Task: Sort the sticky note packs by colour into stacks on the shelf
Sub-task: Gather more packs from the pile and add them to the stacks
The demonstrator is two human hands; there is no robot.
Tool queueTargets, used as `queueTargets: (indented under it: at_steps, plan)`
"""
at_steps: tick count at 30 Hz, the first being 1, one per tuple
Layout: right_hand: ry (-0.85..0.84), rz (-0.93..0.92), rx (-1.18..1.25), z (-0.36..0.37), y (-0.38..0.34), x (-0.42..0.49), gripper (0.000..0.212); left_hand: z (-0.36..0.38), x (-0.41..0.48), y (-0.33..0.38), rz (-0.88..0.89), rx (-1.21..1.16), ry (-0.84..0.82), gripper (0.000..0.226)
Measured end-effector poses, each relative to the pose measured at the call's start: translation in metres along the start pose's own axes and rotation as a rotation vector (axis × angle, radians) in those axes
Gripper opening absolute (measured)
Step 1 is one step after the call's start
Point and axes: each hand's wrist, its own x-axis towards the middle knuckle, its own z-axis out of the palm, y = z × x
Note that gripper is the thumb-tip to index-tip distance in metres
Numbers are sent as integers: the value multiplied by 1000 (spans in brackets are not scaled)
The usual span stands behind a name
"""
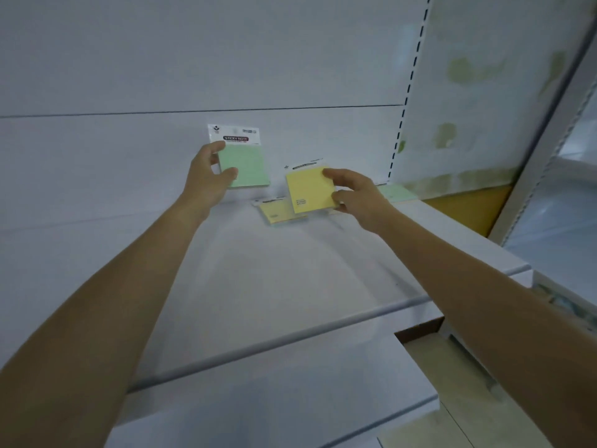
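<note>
My left hand (210, 176) grips a green sticky note pack (247, 163) by its left edge, holding it upright against the white back panel; its white header reads STICKY NOTE. My right hand (355, 194) pinches a yellow pack (310, 190) by its right edge, tilted just above the shelf (258, 270). Below it a second yellow pack (279, 213) lies flat on the shelf. Another green pack (397, 192) lies flat behind my right hand, partly hidden by it.
A slotted upright (408, 92) bounds the bay on the right, with a stained white side panel (484, 92) beyond it. Lower white shelves (274, 367) step out toward me. A cardboard box edge (420, 331) and floor show at lower right.
</note>
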Motion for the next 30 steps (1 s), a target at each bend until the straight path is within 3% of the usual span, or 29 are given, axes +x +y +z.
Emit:
queueTargets:
  at_steps: [8,16,23,30]
  plan:
    - [-85,-24,-318,53,5,47,49,-41,-1,-24,-79,47,108,51]
    - [-128,-120,-745,65,10,46,43,-27,-2,-19,-68,34,130,51]
    - [-113,-128,-808,69,21,47,35,-9,-4,-12,-69,11,109,51]
    - [-153,-401,-744,26,21,27,43,19,-8,0,-90,-32,80,50]
